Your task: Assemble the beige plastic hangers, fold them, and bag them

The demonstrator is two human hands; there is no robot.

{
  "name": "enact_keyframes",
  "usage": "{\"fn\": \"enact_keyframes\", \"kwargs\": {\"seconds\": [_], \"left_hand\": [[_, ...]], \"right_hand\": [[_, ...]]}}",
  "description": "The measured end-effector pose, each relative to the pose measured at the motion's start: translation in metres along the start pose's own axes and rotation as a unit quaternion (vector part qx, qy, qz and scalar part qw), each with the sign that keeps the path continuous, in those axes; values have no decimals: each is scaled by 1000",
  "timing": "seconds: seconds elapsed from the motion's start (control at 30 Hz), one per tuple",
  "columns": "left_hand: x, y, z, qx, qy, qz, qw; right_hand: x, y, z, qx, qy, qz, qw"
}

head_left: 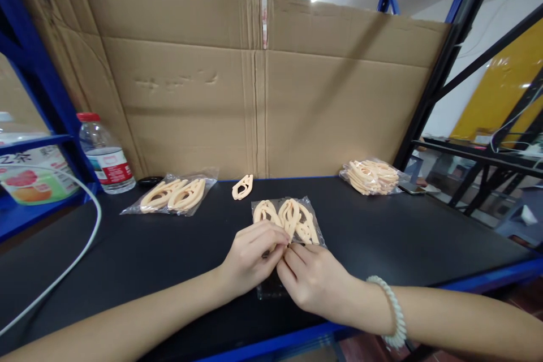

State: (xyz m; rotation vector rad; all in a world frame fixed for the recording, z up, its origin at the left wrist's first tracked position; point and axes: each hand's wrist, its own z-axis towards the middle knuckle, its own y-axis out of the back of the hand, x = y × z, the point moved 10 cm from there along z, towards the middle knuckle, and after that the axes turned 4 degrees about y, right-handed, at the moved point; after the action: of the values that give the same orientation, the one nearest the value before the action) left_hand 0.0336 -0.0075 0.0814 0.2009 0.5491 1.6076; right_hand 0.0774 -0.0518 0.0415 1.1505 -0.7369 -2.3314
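In front of me a clear plastic bag (320, 232) lies on the black table, with several beige folding hangers (291, 215) in and over it. My left hand (257, 251) is closed in a pinch at the hangers' near ends, over the bag. Touching it fingertip to fingertip, my right hand (314, 280) also pinches at the bag. The fingers cover the exact spot they grip. The bag's near end (269, 288) shows below my hands. Just beyond it, a single loose beige hanger piece (242, 187) lies on the table.
Back left is a filled bag of hangers (172, 195), beside a red-capped water bottle (108, 158). A pile of bagged hangers (371, 176) sits back right near a phone (411, 188). Cardboard (190, 96) walls the back; a white cable (95, 232) curves at left.
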Motion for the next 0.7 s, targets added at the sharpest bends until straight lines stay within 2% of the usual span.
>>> {"fn": "enact_keyframes", "kwargs": {"seconds": [0.13, 0.3, 0.5, 0.7], "left_hand": [[1, 1, 0, -2, 7, -2, 1000], [1, 0, 0, 3, 7, 1, 1000], [3, 0, 0, 3, 17, 2, 1000], [2, 0, 0, 3, 12, -2, 1000]], "right_hand": [[0, -7, -1, 20, -5, 49, 999], [-6, -21, -6, 84, -29, 122, 989], [1, -11, -4, 105, -38, 172, 979], [-8, -23, -7, 156, -92, 215, 960]]}}
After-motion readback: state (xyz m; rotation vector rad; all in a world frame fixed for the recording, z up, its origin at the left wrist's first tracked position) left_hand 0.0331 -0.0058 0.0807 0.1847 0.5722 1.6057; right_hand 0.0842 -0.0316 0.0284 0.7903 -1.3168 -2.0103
